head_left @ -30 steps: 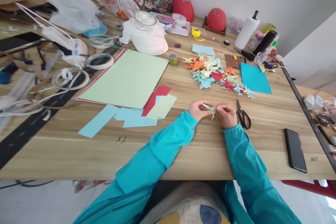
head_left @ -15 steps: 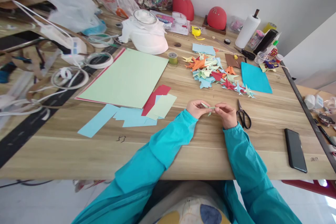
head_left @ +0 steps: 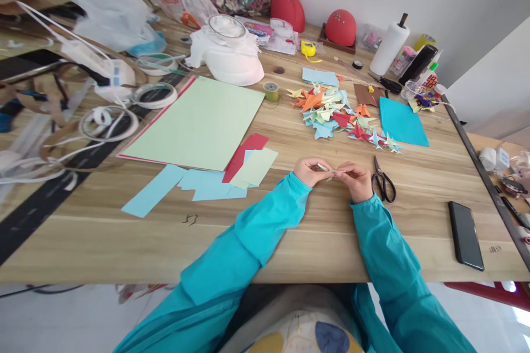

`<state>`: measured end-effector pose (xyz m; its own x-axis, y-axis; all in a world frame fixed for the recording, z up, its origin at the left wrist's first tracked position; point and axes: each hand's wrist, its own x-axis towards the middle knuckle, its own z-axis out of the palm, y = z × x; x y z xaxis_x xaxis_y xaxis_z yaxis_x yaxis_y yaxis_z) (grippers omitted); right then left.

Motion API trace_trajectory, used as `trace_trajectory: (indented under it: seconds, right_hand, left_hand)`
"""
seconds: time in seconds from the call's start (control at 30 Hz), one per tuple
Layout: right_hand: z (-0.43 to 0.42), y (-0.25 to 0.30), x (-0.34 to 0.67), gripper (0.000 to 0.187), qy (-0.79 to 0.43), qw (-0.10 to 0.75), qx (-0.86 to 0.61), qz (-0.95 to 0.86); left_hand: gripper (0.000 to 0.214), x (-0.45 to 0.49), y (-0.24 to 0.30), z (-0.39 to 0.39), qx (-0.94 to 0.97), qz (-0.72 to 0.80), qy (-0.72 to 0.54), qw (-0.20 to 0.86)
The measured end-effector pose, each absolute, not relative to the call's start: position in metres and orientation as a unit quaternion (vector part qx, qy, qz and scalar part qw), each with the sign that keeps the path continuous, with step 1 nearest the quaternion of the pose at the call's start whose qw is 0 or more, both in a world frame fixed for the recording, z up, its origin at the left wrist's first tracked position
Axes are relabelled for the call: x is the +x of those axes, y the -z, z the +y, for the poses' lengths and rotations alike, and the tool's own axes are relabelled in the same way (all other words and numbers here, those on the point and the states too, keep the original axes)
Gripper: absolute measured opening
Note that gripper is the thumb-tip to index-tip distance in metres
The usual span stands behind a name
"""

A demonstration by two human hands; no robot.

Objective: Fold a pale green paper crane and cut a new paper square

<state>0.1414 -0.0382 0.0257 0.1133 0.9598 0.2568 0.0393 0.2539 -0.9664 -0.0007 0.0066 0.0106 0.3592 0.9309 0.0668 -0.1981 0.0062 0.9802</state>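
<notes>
My left hand (head_left: pixel 308 171) and my right hand (head_left: pixel 358 181) meet over the wooden table (head_left: pixel 314 231), both pinching a small pale green folded paper piece (head_left: pixel 326 169) between their fingertips. The piece is flattened and held just above the tabletop. Black scissors (head_left: pixel 383 182) lie immediately to the right of my right hand. Behind my hands sits a pile of coloured folded paper figures (head_left: pixel 337 115). Both arms wear teal sleeves.
A large pale green sheet (head_left: pixel 199 124) over a red one lies at left, with light blue, red and green offcuts (head_left: pixel 215 174) in front. A teal sheet (head_left: pixel 401 121), a black phone (head_left: pixel 466 235), a thread spool (head_left: pixel 271 90), tape rolls (head_left: pixel 155 95) and bags crowd the edges.
The green paper piece has been pressed flatter between my fingers, and my hands have drawn slightly closer together. Nothing else on the table has moved.
</notes>
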Motion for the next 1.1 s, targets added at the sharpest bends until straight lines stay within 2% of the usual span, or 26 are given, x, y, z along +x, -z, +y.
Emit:
trace_trajectory:
  seconds: [0.23, 0.63, 1.1]
  right_hand:
    - [-0.039, -0.026, 0.142, 0.009, -0.418, 0.594, -0.443, -0.525]
    - [-0.04, -0.021, 0.14, 0.022, -0.423, 0.58, -0.477, -0.507]
    - [-0.039, -0.014, 0.134, 0.028, -0.522, 0.504, -0.487, -0.486]
  left_hand:
    - [0.032, 0.0, -0.014, 0.007, 0.521, 0.3, -0.463, 0.651]
    - [0.031, -0.004, -0.017, 0.005, 0.508, 0.337, -0.44, 0.66]
    - [0.033, 0.001, -0.015, 0.005, 0.471, 0.376, -0.43, 0.672]
